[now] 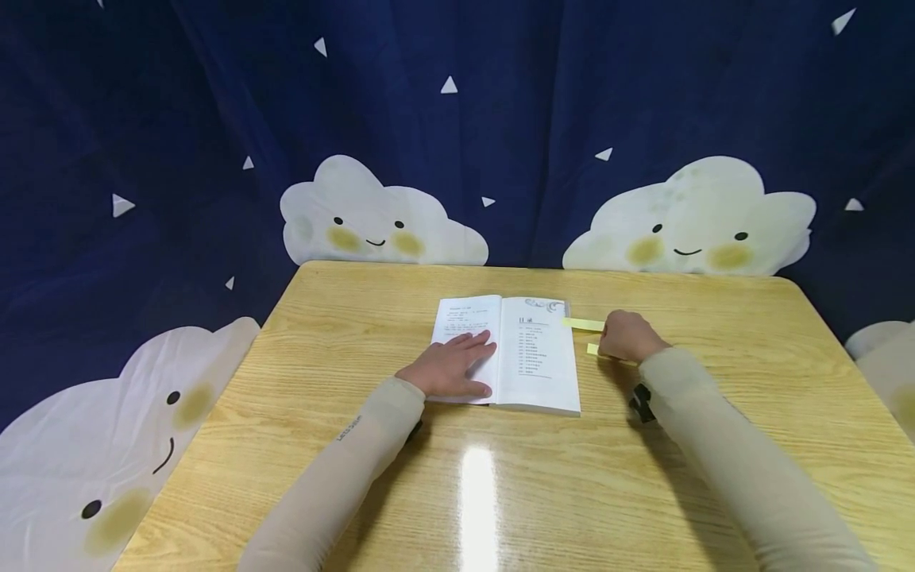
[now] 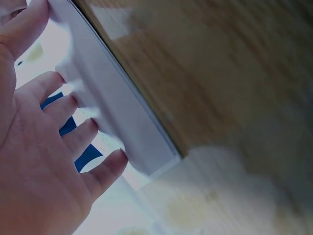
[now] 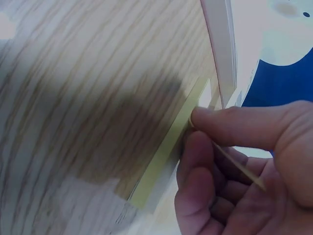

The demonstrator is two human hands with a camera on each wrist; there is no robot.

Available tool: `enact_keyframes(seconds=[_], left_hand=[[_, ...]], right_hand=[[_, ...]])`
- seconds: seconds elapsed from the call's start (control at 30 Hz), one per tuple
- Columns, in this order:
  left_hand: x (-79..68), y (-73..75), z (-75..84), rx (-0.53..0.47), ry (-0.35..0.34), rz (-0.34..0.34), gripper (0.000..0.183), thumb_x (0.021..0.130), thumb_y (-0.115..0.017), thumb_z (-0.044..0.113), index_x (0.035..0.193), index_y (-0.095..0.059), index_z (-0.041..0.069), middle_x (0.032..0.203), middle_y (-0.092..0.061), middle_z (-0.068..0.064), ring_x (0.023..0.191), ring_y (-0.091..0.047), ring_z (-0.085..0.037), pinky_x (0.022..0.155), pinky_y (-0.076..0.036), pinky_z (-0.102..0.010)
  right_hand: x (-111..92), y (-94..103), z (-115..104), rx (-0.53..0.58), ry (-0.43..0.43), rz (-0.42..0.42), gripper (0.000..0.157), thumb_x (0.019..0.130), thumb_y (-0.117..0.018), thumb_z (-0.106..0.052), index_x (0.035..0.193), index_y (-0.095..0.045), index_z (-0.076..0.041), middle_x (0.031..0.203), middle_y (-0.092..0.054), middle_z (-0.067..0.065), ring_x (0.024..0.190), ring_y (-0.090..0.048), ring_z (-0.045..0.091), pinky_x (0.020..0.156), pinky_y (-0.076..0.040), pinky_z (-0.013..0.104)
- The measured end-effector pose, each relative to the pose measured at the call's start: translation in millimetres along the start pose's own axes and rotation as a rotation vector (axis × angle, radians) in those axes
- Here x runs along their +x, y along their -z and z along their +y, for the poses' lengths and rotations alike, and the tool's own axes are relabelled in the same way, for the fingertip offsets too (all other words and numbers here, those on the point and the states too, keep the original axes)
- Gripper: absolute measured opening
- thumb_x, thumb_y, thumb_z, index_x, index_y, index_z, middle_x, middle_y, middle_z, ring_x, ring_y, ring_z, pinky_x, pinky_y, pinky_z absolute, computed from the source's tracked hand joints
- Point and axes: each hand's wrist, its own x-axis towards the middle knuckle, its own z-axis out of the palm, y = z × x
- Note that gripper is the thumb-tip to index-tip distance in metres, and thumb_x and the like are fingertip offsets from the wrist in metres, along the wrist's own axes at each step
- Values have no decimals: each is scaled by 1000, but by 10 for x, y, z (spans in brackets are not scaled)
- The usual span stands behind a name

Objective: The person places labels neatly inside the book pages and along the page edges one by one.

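Note:
An open book [image 1: 543, 389] lies on the table, its right page printed with a list of lines. My left hand [image 1: 453, 365] rests on the left page with fingers spread; in the left wrist view its fingertips [image 2: 88, 126] touch the page near the edge. Just right of the book is my right hand [image 1: 629, 338], its thumb and forefinger pinching a thin yellow paper strip [image 3: 239, 166] that is seen nearly edge-on. Another yellow strip [image 3: 164, 149] lies below those fingers. From above, one yellow strip [image 1: 582, 324] reaches the right page's edge, and a short yellow end [image 1: 592, 349] shows beside the hand.
The wooden table [image 1: 343, 318] has rounded far corners. Behind it hangs a dark blue curtain [image 1: 515, 103] with white clouds and small triangles. A bright light reflection [image 1: 477, 500] falls on the near part of the tabletop.

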Motion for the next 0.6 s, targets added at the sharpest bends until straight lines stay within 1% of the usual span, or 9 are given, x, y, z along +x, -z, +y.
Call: enact_keyframes(seconds=[0.07,0.23,0.3,0.43,0.6], left_hand=[[-3,0,1,0,-2,-1,81,91,-62,57,159,-25,30,169,-10,11,157,-14,-21,120,-25,-57],[-14,14,12,-7,2,-5,81,91,-62,57,158,-24,30,169,-10,11,157,-14,-21,121,-25,-57],[-14,17,10,-8,3,-6,81,91,-62,57,159,-25,30,169,-10,11,157,-14,-21,121,-25,-57],[-15,21,2,-6,0,-7,82,91,-61,58,159,-24,30,169,-10,10,157,-14,-21,121,-25,-57],[-21,24,3,-7,-5,-3,81,92,-61,58,159,-25,29,169,-11,10,157,-15,-22,120,-25,-58]], right_hand=[[-4,-3,-9,3,-11,8,33,75,-49,0,50,-39,-19,48,-26,-6,51,-19,11,52,-25,27],[-31,33,-33,95,-80,-23,32,75,-49,0,50,-43,-18,46,-31,-6,47,-23,11,49,-28,27],[-33,49,-32,130,-102,-32,31,72,-49,0,49,-41,-19,46,-29,-6,46,-23,10,48,-28,27],[-18,58,-20,126,-125,-33,30,70,-51,-1,49,-39,-19,47,-30,-6,46,-25,10,47,-29,26],[-1,73,-13,128,-176,-61,28,71,-52,-3,49,-45,-18,48,-46,-2,45,-39,12,47,-34,25]])
